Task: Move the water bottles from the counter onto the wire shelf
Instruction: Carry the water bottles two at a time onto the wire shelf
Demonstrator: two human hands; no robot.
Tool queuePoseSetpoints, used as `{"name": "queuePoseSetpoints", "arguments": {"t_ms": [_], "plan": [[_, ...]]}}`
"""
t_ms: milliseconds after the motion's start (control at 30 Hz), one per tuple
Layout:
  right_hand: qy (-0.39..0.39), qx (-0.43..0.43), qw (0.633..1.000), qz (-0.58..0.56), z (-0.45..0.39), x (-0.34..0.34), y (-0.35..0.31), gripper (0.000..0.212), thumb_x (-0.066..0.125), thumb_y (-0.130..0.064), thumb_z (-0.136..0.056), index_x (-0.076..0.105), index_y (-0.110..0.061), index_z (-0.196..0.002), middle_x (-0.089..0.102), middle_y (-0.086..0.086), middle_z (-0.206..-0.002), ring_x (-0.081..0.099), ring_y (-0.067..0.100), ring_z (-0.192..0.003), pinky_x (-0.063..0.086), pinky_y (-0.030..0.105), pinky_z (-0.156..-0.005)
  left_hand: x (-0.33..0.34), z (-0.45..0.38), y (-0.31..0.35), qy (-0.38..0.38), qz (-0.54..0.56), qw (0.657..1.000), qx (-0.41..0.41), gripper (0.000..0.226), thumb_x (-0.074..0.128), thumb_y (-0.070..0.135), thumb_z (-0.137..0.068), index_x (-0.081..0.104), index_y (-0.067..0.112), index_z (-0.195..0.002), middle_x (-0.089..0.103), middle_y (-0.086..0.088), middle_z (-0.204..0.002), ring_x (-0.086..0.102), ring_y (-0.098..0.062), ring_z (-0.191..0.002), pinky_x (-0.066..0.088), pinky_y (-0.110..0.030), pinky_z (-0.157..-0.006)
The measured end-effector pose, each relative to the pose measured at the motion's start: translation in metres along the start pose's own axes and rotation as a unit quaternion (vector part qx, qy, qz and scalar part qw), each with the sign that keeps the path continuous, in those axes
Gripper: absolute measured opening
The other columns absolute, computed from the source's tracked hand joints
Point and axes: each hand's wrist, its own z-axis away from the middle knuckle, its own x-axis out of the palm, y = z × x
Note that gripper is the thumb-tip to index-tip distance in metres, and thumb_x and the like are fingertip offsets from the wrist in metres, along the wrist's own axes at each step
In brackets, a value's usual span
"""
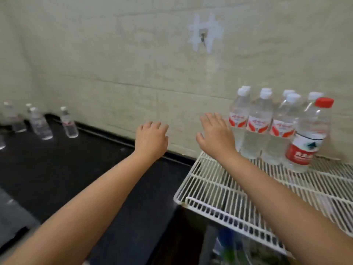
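Several clear water bottles with white caps [257,123] stand in a cluster at the back of the white wire shelf [215,190], against the wall. A red-capped bottle [307,138] stands at the cluster's right front. More small bottles [69,123] stand on the black counter [76,169] at the far left. My right hand [215,134] hovers open just left of the shelf cluster, holding nothing. Over the counter's back edge my left hand [150,140] is open, fingers loosely curled, with nothing in it.
A beige tiled wall rises behind the counter and shelf, with a small hook [202,38] taped onto it. Under the shelf is a dark space with some blurred items [235,249]. A grey edge [13,213] lies at the lower left.
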Motion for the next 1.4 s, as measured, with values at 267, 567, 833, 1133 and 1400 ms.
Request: {"name": "queuePoseSetpoints", "arguments": {"t_ms": [267,567,833,1133,1400], "plan": [[-0.181,-0.127,0.971,-0.087,0.049,0.125,-0.224,0.049,0.041,-0.029,-0.092,0.037,-0.002,-0.133,0.037,0.015,-0.144,0.027,0.031,-0.136,0.024,0.045,-0.111,0.009,0.164,-0.208,-0.073,-0.085,0.976,-0.187,0.035,0.041,0.029,-0.096,0.053,0.017,-0.127,0.045,-0.001,-0.143,0.032,-0.027,-0.137,0.025,-0.042,-0.111],[-0.269,-0.188,0.936,-0.124,0.123,0.229,-0.48,0.051,0.045,-0.033,-0.091,0.038,-0.007,-0.134,0.033,0.014,-0.148,0.023,0.032,-0.139,0.021,0.049,-0.112,0.017,0.327,-0.416,-0.154,-0.04,0.918,-0.365,0.052,0.042,0.038,-0.095,0.03,0.022,-0.144,0.031,-0.004,-0.152,0.019,-0.028,-0.143,0.021,-0.043,-0.116],[-0.371,-0.18,0.904,-0.115,0.125,0.33,-0.594,0.054,0.039,-0.036,-0.093,0.028,-0.011,-0.14,0.022,0.012,-0.154,0.012,0.029,-0.143,0.011,0.045,-0.117,0.065,0.351,-0.545,-0.202,-0.018,0.887,-0.414,0.05,0.038,0.037,-0.097,0.029,0.022,-0.144,0.02,-0.002,-0.157,0.011,-0.027,-0.146,0.013,-0.043,-0.118],[-0.337,-0.156,0.922,-0.105,-0.048,0.441,-0.709,0.05,0.039,-0.031,-0.093,0.032,-0.01,-0.138,0.029,0.01,-0.15,0.02,0.03,-0.141,0.021,0.046,-0.114,0.085,0.241,-0.749,-0.216,-0.037,0.892,-0.396,0.049,0.036,0.034,-0.098,0.028,0.02,-0.145,0.022,-0.001,-0.157,0.013,-0.027,-0.146,0.012,-0.043,-0.12],[-0.265,-0.156,0.94,-0.149,-0.189,0.506,-0.83,0.046,0.042,-0.026,-0.093,0.038,-0.007,-0.135,0.037,0.012,-0.147,0.026,0.029,-0.139,0.027,0.042,-0.113,0.087,0.159,-0.929,-0.171,-0.054,0.906,-0.383,0.049,0.036,0.035,-0.098,0.028,0.02,-0.145,0.023,0.0,-0.156,0.014,-0.026,-0.146,0.016,-0.041,-0.119]]}}
